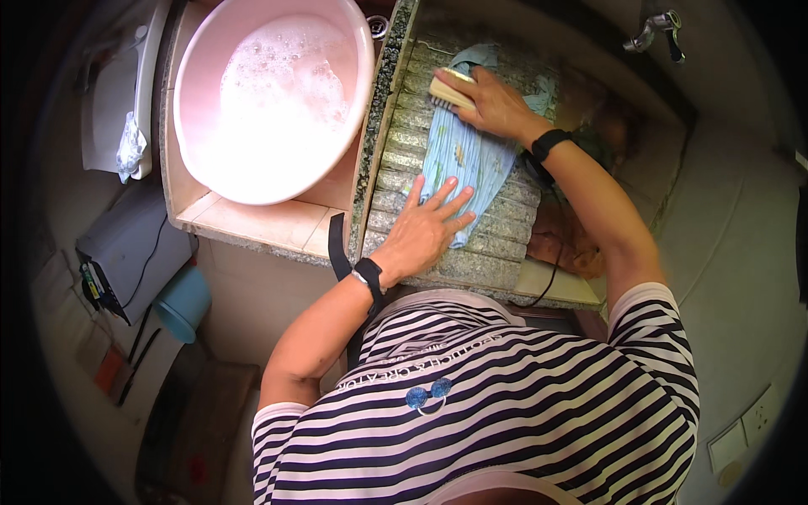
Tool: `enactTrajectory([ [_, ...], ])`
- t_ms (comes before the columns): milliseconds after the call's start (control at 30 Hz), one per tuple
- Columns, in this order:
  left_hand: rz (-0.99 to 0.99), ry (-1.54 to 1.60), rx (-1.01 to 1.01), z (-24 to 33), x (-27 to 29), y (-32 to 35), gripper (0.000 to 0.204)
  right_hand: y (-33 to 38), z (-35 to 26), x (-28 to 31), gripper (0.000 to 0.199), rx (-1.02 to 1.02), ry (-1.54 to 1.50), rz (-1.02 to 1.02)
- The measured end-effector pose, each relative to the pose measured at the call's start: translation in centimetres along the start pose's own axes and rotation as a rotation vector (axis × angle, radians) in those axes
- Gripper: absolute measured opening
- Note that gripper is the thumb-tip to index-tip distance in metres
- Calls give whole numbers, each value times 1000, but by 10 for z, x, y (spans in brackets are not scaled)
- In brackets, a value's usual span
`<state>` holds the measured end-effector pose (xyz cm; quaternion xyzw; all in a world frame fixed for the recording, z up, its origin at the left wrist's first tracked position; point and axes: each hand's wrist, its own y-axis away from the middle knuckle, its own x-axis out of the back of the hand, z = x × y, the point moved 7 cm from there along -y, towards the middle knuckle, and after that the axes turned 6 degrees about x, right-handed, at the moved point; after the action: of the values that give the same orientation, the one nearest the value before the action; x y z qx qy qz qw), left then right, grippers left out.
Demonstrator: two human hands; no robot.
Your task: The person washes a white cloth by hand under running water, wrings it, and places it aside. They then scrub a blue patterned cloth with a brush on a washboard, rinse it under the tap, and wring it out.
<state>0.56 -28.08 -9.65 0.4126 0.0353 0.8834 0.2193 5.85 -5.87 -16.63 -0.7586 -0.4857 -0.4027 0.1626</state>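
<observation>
On ribbed washboard (471, 244), pale-blue cloth (467, 160) — wet, flattened

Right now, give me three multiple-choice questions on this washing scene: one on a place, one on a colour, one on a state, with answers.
1. Where does the light blue patterned cloth lie?
A. in the basin
B. on the ridged grey stone washboard
C. on the floor

2. What colour is the round plastic basin?
A. pink
B. green
C. black

3. How is the left hand?
A. gripping a brush
B. in the foam
C. flat on the cloth, fingers spread

Answers: 1 B, the cloth stretches along the ridges. 2 A, the rim and wall are pink around the foamy water. 3 C, the palm presses the cloth's near end, while the right hand grips the pale scrubbing brush.
</observation>
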Motion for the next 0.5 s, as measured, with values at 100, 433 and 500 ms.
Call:
enactTrajectory([
  [100, 78, 158, 18, -16, 8, -13, 19, -17, 5, 2, 65, -173, -137, 4],
  [433, -91, 34, 217, -21, 24, 58, 21, 19, 32, 11, 70, -271, 279, -22],
  [500, -134, 16, 250, -22, 27, 65, 19, 15, 87, 29, 72, -473, 316, 30],
])
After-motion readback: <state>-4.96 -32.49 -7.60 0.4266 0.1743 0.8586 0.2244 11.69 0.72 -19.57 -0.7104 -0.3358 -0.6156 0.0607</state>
